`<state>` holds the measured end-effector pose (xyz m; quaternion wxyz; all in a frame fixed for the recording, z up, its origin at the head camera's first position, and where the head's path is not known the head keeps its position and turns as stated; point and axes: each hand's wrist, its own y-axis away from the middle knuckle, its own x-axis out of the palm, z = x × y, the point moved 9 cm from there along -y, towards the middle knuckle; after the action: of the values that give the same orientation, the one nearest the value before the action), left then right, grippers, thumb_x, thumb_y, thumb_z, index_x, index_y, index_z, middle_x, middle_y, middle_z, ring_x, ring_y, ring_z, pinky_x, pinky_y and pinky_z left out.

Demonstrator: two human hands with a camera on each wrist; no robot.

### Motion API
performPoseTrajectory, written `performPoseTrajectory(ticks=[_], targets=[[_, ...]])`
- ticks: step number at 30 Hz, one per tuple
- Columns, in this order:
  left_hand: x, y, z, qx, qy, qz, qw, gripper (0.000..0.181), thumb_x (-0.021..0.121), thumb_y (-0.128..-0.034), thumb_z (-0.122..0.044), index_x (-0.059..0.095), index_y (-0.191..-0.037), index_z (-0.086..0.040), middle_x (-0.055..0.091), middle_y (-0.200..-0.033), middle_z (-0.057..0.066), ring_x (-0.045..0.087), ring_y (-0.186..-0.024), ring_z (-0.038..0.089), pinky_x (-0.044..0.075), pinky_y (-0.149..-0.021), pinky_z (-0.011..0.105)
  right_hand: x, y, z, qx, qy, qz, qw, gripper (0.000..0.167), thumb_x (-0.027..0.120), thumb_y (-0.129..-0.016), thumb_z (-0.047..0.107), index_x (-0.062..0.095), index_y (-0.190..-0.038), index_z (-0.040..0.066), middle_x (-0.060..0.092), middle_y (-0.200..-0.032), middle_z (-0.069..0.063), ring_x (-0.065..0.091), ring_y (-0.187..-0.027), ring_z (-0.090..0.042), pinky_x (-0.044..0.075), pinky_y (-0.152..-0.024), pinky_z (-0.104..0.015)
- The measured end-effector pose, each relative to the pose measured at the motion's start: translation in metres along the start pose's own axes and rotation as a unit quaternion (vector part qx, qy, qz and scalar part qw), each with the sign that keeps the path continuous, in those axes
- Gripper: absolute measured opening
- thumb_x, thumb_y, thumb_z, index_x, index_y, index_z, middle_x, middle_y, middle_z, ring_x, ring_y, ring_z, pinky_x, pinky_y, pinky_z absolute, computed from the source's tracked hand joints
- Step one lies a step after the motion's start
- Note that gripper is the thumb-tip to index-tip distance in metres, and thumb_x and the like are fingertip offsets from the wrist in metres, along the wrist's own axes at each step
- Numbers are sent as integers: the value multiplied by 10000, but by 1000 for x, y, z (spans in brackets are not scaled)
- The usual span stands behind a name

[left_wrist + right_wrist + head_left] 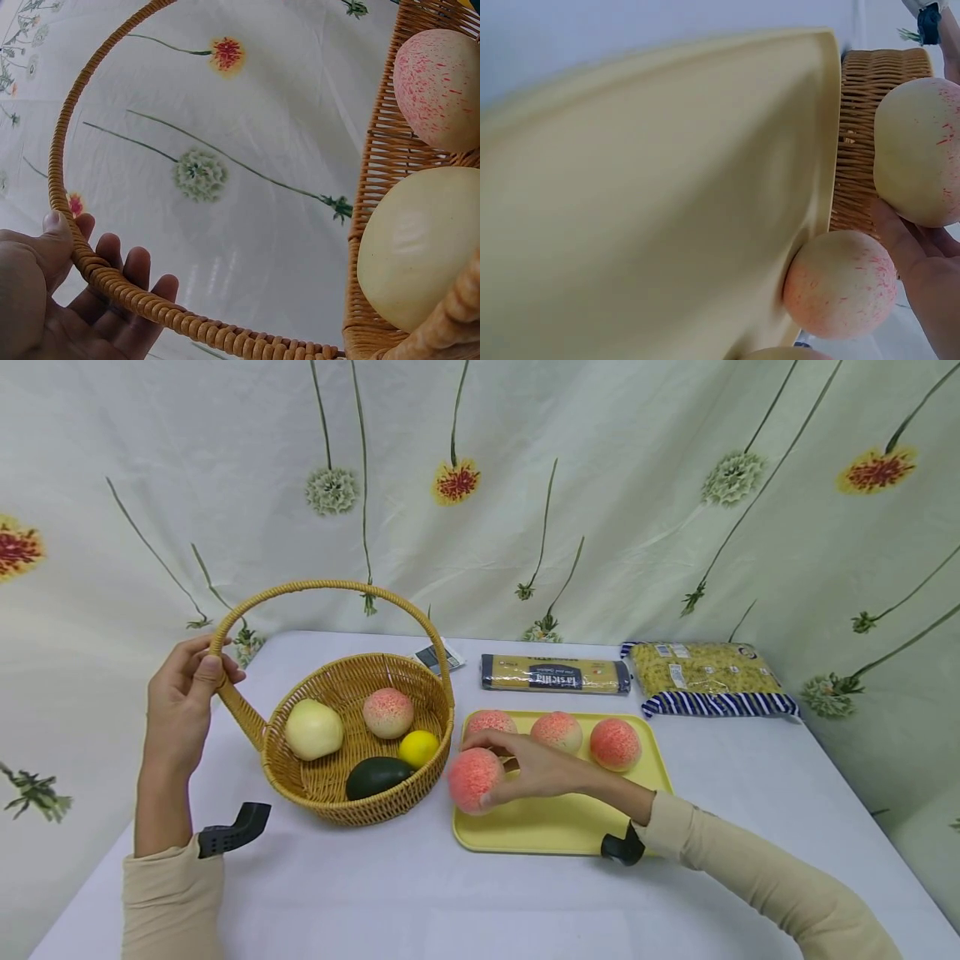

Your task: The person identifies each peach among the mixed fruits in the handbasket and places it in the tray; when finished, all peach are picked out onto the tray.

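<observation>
My left hand grips the handle of a wicker basket on its left side, thumb in front. Inside the basket lie a pale yellow-green round fruit, a peach, a lemon and a dark green avocado-like fruit. In my right hand is another peach, pinched between thumb and fingers above the left edge of a yellow tray. Three peaches, among them the rightmost peach, rest along the tray's back; the leftmost peach shows below my hand in the right wrist view.
Behind the tray lies a long pasta packet. A bag of short pasta with striped ends is at the back right. A small dark and white packet sits behind the basket. A flowered curtain hangs behind the white table.
</observation>
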<state>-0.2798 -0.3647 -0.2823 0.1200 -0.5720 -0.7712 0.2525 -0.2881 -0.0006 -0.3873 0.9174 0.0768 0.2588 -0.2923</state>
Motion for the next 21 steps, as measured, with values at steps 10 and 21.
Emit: performPoseTrajectory(ticks=[10, 21], targets=[[1, 0, -1, 5, -59, -15, 10000, 305, 507, -986, -128, 562, -1274, -41, 574, -910, 59, 605, -848, 98, 470, -812, 90, -2, 5, -11, 106, -46, 210, 9997, 686, 756, -765, 261, 447, -1364, 128, 488, -1340, 58, 501, -1199, -134, 432, -1008, -318], [0, 0, 0, -27, 0, -18, 10000, 301, 508, -985, -128, 566, -1271, -52, 574, -909, 52, 603, -850, 100, 471, -808, 89, 3, 7, -19, 177, 464, 355, 9981, 634, 760, -763, 267, 482, -1330, 217, 490, -1342, 75, 507, -1165, -108, 449, -975, -280]])
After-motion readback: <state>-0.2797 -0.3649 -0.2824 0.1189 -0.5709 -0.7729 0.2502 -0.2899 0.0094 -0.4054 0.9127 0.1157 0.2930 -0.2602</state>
